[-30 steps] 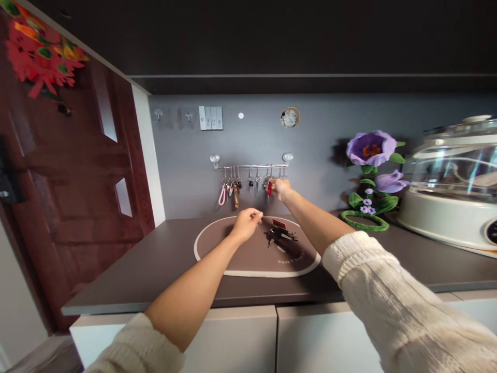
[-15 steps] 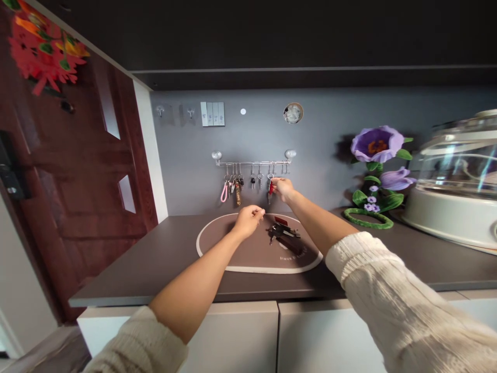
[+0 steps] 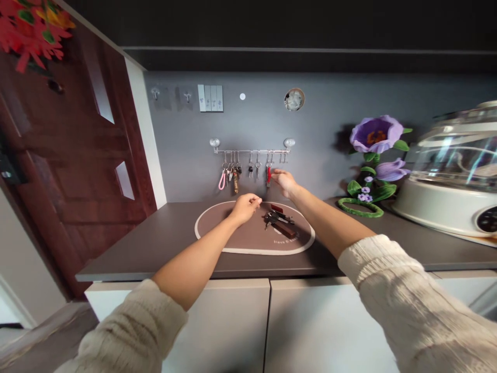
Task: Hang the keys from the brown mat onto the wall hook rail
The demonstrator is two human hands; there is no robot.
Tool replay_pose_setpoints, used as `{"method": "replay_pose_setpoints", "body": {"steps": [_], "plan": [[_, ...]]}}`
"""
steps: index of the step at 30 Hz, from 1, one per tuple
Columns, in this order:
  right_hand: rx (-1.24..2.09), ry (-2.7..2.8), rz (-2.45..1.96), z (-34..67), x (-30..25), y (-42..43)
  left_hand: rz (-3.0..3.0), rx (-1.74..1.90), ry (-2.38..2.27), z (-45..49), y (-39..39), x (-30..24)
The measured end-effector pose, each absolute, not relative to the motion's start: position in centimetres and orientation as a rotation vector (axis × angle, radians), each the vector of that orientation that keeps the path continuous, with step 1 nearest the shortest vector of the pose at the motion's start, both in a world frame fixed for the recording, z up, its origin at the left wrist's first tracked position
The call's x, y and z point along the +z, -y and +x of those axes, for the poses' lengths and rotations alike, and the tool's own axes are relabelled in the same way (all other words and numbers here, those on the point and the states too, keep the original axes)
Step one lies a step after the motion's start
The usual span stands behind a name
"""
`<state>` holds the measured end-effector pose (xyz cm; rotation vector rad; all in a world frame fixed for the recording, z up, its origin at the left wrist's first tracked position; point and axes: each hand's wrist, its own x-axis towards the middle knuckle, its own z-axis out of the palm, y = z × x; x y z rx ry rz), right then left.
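Note:
A red key holder [image 3: 268,175] hangs with its keys from a hook on the clear rail [image 3: 252,152]. My right hand [image 3: 285,181] is just right of it, fingers stretched out and apart from it, holding nothing. My left hand [image 3: 246,207] hovers over the left half of the brown mat [image 3: 217,228], thumb and fingers pressed together; whatever they may hold is hidden. On the mat's right half lies a bunch of keys [image 3: 276,217] with dark red-brown tags. Other hanging keys include a pink loop [image 3: 221,180] and a brown lettered tag [image 3: 235,182].
Purple fabric flowers [image 3: 376,135] and a white appliance with a clear cover [image 3: 446,202] stand on the right of the counter [image 3: 171,248]. A dark cabinet [image 3: 272,26] overhangs it. At the left is a red-brown door [image 3: 85,155].
My right hand has let go of the red key holder and drawn slightly right; the holder now hangs free. My left hand keeps its pinch. The view has tilted down a little.

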<state>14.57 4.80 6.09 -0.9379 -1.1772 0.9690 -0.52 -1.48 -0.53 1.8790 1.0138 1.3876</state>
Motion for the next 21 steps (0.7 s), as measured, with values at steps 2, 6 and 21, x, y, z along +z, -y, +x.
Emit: {"method": "replay_pose_setpoints", "body": {"steps": [2,6,21], "plan": [[0.970,1.148,-0.940,14.7,6.1,-4.2,1.884,1.384,-1.015,-0.6,1.5,-0.5],[1.053,1.146,-0.896,14.9,6.2,-2.4,1.884,1.369,-1.012,-0.6,1.5,-0.6],[1.123,1.325,-0.919,17.0,2.7,3.5,2.361,1.192,-1.019,-0.6,2.0,-0.7]]}}
